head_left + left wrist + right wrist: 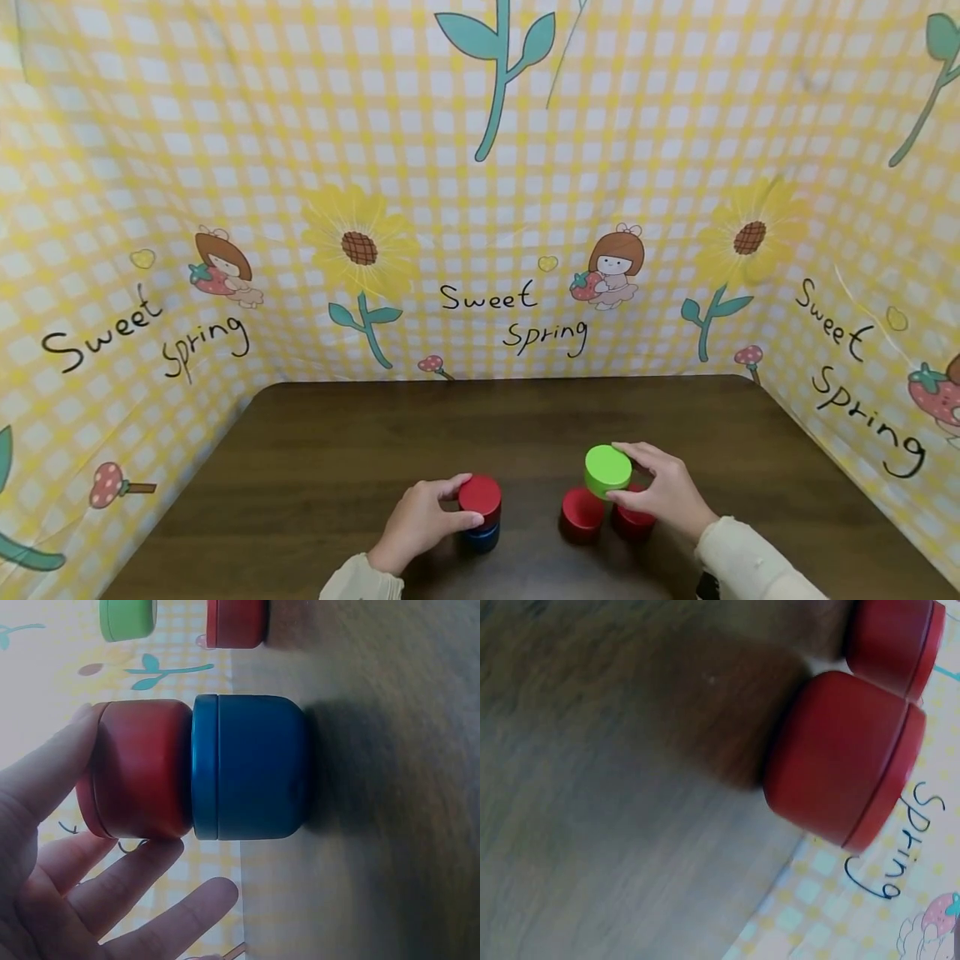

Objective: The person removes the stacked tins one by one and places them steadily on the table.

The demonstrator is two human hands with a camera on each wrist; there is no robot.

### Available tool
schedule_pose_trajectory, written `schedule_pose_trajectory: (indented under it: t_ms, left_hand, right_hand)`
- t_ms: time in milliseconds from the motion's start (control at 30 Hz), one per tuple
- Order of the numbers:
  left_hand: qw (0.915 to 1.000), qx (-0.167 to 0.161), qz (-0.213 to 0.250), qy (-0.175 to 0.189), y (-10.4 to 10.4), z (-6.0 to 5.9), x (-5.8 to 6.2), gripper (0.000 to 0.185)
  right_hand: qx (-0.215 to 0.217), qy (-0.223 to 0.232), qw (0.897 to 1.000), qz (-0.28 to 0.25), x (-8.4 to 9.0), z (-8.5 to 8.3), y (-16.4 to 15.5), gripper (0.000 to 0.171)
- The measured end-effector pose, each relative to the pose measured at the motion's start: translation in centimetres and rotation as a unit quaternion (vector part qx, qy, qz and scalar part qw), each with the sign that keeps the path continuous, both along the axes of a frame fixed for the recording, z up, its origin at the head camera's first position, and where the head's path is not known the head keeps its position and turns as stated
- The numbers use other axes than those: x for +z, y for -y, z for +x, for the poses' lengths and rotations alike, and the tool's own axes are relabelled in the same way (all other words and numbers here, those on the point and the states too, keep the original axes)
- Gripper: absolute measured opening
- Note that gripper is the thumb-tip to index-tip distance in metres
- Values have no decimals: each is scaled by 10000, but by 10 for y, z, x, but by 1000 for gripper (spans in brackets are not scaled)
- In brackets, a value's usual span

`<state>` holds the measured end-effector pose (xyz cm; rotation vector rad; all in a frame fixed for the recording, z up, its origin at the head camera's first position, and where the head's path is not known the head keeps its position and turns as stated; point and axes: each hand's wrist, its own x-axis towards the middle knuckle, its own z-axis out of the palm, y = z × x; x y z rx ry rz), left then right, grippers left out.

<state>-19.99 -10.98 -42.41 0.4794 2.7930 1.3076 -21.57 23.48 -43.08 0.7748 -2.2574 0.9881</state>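
Two hard, smooth, light-looking tins: my left hand (418, 525) grips the red tin (480, 496) by its sides, my right hand (663, 492) the green tin (607, 470).

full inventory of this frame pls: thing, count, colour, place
red jar: 1, red, stacked on the blue jar, near edge, left of centre
blue jar: 1, blue, on the table under that red jar
green jar: 1, green, above the two red jars on the right
red jars on the table: 2, red, side by side, right of centre
table: 1, dark brown wood
backdrop: 1, yellow-and-white check with sunflowers and "Sweet Spring" lettering, behind and to both sides of the table
left hand: 1, cream sleeve, fingers round the stacked red jar
right hand: 1, cream sleeve, fingers round the green jar
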Motion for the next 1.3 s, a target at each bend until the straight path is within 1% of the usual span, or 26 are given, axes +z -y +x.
schedule_pose_trajectory:
  t_ms: [133, 267, 400, 600, 833, 933, 1167, 1300]
  left_hand:
    - [10000, 5, -54, 39, 0, -1, 1, 60]
    - [9998, -78, -111, 113, 0, 0, 4, 61]
    - [9997, -68, -221, 70, 1, 1, 7, 60]
    - [9998, -42, -178, 54, 0, 1, 10, 61]
    - [9997, 29, -221, -56, 0, 1, 9, 60]
    - [9998, 30, -201, -28, 0, 2, 10, 60]
    - [9996, 30, -176, 220, 0, 3, 10, 61]
    - [9997, 5, -149, 202, 0, 3, 8, 61]
  right_hand:
    - [-100, 57, 9999, -69, 2, 1, -5, 56]
    - [-187, 22, 9998, -102, 0, 5, -10, 56]
    - [-289, 88, 9992, -276, -1, 8, -14, 56]
    - [-620, 166, 9970, -442, -3, 13, -28, 57]
    - [-1016, 672, 9913, -508, -5, 19, -42, 57]
    - [-1129, 599, 9907, -459, -5, 20, -45, 57]
    - [-1326, 462, 9893, -393, 0, 23, -56, 56]
    - [-1474, 407, 9878, -288, 4, 24, -65, 55]
